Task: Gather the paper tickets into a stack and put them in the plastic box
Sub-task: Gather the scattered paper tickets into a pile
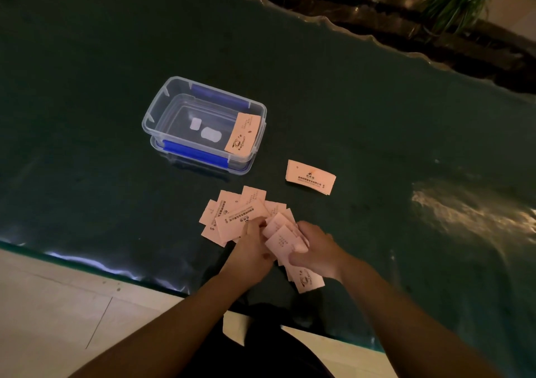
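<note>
The clear plastic box (185, 108) with blue latch handles stands open on the dark green table (87, 58), well beyond and to the left of the fingers. One pink paper ticket (243, 133) leans inside the box against its right wall. Two pale labels show on the box floor.

The spread of loose tickets (229, 218) lies fanned on the table directly beyond and left of the left fingertips, with the sheets overlapping one another. The left hand (252, 250) rests on the near right edge of this spread, fingers curled down onto the top ticket, pinching or pressing it; which of the two cannot be told.

The right hand (314, 250) sits just beside the left hand, its fingers and thumb closed around a bundle of tickets (282, 240). The bundle fans out beyond the fingertips and protrudes below the palm toward the table edge.

A separate small stack of tickets (310, 176) lies flat on the table, beyond the right fingers and apart from them, right of the box.
</note>
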Demonstrator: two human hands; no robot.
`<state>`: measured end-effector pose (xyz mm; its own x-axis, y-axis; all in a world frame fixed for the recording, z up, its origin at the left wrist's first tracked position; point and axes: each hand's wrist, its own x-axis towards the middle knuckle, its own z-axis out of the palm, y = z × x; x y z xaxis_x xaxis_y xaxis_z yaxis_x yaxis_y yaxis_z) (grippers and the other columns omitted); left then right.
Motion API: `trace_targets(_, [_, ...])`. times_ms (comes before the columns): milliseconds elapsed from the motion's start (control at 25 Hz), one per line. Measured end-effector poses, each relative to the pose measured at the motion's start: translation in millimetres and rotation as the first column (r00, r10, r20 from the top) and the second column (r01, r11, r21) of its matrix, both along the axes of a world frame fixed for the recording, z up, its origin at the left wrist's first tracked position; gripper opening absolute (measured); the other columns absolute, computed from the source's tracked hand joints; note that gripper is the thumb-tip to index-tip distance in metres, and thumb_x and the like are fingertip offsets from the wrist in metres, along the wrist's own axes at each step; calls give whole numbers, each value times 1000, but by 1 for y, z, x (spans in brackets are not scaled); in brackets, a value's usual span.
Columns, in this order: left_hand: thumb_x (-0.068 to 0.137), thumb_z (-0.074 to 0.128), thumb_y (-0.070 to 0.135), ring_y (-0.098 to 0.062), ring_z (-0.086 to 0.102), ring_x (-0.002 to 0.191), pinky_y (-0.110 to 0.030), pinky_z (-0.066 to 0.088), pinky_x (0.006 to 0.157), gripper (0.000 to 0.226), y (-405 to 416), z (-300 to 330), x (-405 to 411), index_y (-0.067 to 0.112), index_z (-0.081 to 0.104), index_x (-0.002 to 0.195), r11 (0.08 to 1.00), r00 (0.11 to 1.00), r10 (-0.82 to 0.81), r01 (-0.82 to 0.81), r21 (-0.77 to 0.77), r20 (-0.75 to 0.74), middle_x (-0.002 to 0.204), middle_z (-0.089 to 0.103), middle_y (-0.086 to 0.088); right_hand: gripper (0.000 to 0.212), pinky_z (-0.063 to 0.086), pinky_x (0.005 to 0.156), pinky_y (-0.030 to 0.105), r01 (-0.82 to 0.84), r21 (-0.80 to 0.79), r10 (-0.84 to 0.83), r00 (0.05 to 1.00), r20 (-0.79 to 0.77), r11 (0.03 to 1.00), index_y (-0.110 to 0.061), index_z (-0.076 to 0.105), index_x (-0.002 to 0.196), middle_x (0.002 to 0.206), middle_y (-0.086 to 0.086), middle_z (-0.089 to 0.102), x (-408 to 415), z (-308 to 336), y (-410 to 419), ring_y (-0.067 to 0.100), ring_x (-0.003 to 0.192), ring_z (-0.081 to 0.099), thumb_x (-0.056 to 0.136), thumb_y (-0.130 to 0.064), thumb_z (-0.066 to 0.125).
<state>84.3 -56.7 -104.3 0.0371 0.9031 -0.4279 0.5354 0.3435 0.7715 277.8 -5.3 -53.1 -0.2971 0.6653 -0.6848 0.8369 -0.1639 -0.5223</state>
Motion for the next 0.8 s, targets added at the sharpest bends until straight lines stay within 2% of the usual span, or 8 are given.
trace_targets(80, [82, 82, 20, 12, 50, 102, 5, 40, 72, 79, 3, 0, -1, 37, 31, 139, 1000, 1000, 5, -6, 7, 18, 136, 44, 14, 58, 57, 88, 44, 86, -34, -89, 993, -80, 996, -40, 52, 119, 119, -10, 65, 4, -2, -2, 15, 111, 62, 66, -44, 74])
trace_targets(120, [82, 81, 19, 5, 51, 114, -1, 42, 84, 81, 3, 0, -3, 35, 30, 143, 1000, 1000, 21, -21, -2, 5, 141, 43, 13, 57, 59, 85, 39, 141, -68, -149, 981, -128, 988, -42, 51, 120, 119, -12, 68, 7, -3, -4, 12, 110, 65, 68, -39, 75])
trace_targets(240, [82, 77, 22, -15, 36, 140, -32, 37, 111, 80, 3, 0, -12, 28, 34, 150, 999, 978, -42, 40, -17, -206, 153, 34, 7, 45, 60, 91, 43, 372, -136, -393, 896, -208, 918, -36, 60, 119, 123, -5, 74, 23, -9, -13, 16, 110, 70, 80, -20, 76])
trace_targets(360, [76, 73, 53, -19, 38, 130, -41, 40, 108, 80, -3, 6, -13, 28, 40, 145, 959, 850, -254, 283, -7, -461, 146, 39, 3, 34, 56, 86, 40, 620, -218, -658, 713, -243, 753, -29, 66, 119, 131, 6, 73, 38, -17, -27, 21, 109, 70, 94, -5, 68])
trace_targets(440, [73, 71, 62, -22, 40, 127, -43, 41, 105, 83, -6, 5, -7, 26, 42, 142, 914, 752, -352, 405, -32, -558, 144, 41, 0, 29, 55, 93, 49, 760, -280, -809, 537, -238, 586, -18, 66, 127, 129, 9, 75, 44, -21, -38, 28, 110, 72, 100, -9, 62])
trace_targets(560, [81, 72, 55, -25, 38, 137, -45, 36, 114, 81, -8, 1, 4, 23, 38, 147, 910, 750, -398, 396, -123, -528, 151, 41, -4, 27, 56, 88, 50, 816, -435, -921, 293, -255, 381, -14, 64, 129, 119, 15, 78, 38, -23, -55, 36, 111, 73, 103, -14, 56])
trace_targets(640, [85, 74, 49, -26, 36, 141, -46, 35, 115, 79, -7, 2, 9, 21, 37, 148, 931, 804, -364, 328, -160, -470, 153, 39, -5, 26, 57, 82, 45, 797, -500, -937, 241, -252, 339, -15, 64, 127, 115, 17, 79, 26, -21, -64, 35, 109, 73, 103, -17, 55])
trace_targets(800, [84, 79, 25, -13, 53, 106, -34, 48, 96, 44, 3, 10, 10, 27, 56, 121, 939, 896, -339, 300, -171, -288, 131, 51, 2, 25, 59, 88, 48, 804, -516, -946, 174, -273, 296, -14, 67, 124, 103, 12, 83, 0, -21, -71, 33, 105, 74, 105, -17, 51])
